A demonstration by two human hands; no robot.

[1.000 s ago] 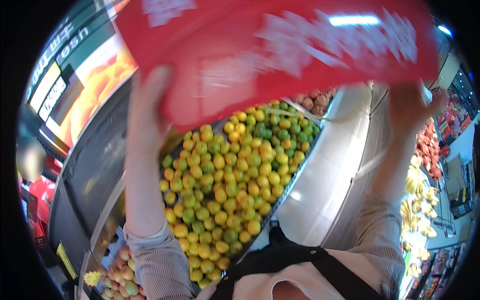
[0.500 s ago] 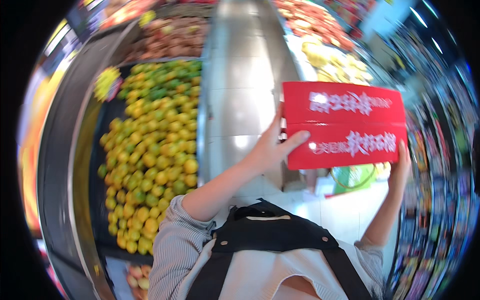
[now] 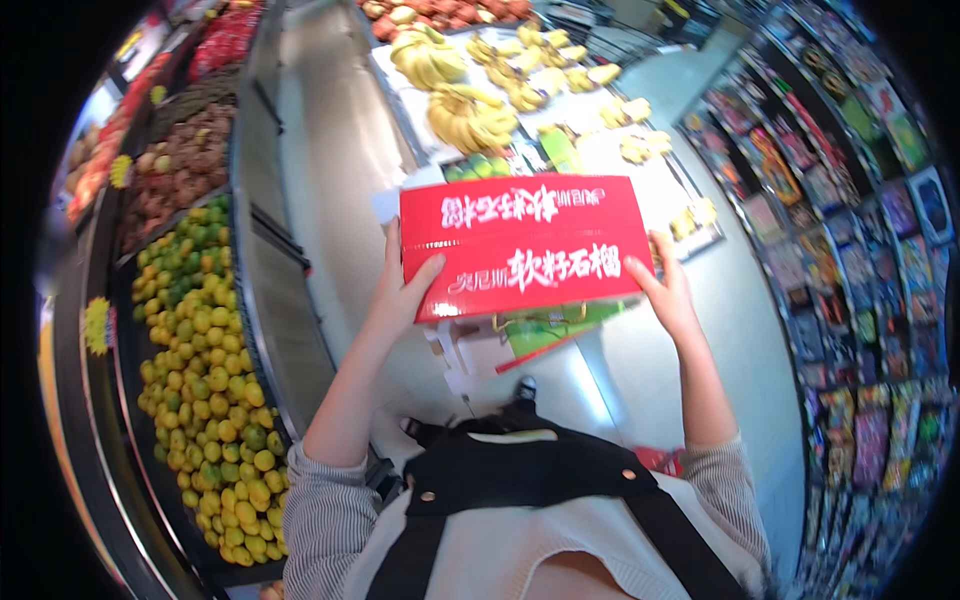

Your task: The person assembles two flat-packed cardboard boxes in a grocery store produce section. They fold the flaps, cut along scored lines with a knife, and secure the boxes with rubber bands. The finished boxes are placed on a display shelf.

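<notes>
A closed red cardboard box (image 3: 525,236) with white printing on its top is held up in front of me between both hands. My left hand (image 3: 405,285) grips its left end, the thumb lying on the top near the front corner. At the right end my right hand (image 3: 665,285) holds on in the same way, thumb on top and fingers along the side. Beneath the box, partly covered by it, is a green package (image 3: 565,328) with a red edge, beside pale cartons (image 3: 460,350).
On my left runs a stand of green-yellow citrus fruit (image 3: 215,400), with brown produce (image 3: 185,165) farther back. Ahead, bananas (image 3: 470,118) lie on a white display table (image 3: 650,185). Shelves of packaged goods (image 3: 860,330) line the right. Tiled floor (image 3: 725,410) lies between.
My view has turned right, so the citrus stand sits farther left and the banana table has come ahead. The box is now in front of my middle, still in both hands.
</notes>
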